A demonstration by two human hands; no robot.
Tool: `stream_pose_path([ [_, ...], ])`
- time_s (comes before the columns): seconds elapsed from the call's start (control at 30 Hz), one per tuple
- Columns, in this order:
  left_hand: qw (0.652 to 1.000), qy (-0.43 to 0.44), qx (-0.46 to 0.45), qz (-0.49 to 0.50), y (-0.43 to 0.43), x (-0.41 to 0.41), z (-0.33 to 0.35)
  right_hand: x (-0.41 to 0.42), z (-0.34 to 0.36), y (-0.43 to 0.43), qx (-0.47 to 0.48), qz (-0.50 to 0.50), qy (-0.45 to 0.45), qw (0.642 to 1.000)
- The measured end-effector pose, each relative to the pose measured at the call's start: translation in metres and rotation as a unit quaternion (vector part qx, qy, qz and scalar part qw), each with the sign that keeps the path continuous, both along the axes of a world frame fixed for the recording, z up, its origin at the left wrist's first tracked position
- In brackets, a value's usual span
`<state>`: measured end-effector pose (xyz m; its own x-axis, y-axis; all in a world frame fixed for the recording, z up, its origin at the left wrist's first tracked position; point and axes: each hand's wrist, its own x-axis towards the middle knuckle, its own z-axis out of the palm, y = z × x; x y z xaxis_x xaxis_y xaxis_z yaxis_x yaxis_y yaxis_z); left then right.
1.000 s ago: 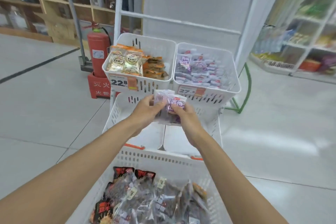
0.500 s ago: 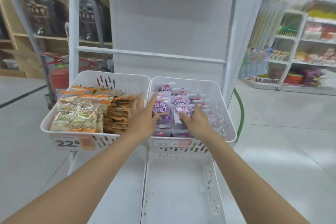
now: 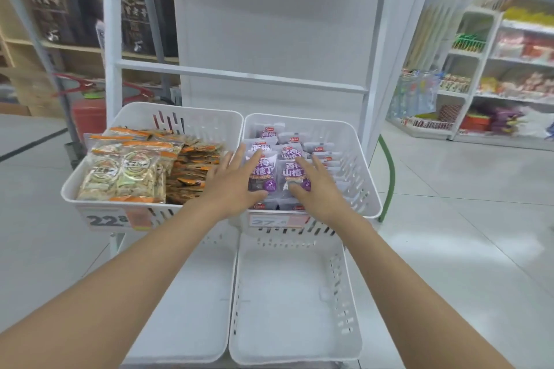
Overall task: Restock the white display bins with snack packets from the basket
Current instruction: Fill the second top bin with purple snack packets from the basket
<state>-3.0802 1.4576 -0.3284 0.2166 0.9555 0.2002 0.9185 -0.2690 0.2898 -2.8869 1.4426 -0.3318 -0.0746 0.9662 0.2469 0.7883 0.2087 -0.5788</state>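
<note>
The white display rack (image 3: 269,24) is standing behind the upper right bin (image 3: 364,189), which I am taking as my landmark. The lower right bin (image 3: 293,293) is sitting below and in front of it. The upper left bin (image 3: 99,171) is sitting just beside it on the left, rim against rim, and is carrying tan and orange snack bags (image 3: 126,174). Inside the upper right bin the purple-and-white snack packets (image 3: 295,156) are lying in overlapping rows, mostly toward its left and middle. My left grip (image 3: 232,186) is reaching in over the bin's front left corner and lying on the front-left packets, fingers straight and spread, clasping nothing. My right grip (image 3: 317,189) is lying palm down on the packet next to it, fingers straight and apart too. A price tag (image 3: 278,220) is hanging on the bin's front wall, below both wrists.
</note>
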Motion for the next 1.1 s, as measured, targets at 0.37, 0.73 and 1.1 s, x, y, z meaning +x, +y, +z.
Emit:
stream_pose_path([
  [0.37,0.994,0.091,0.021,-0.064,0.030,-0.003,0.024,0.011,0.008,0.016,-0.044,-0.057,0.247,0.966],
  [0.73,0.993,0.088,-0.010,-0.074,0.029,-0.006,0.015,0.018,0.002,0.010,0.003,-0.002,0.165,0.986],
  [1.1,0.994,0.065,0.075,-0.038,0.014,-0.005,0.011,0.002,0.007,0.005,-0.019,-0.054,0.125,0.991],
])
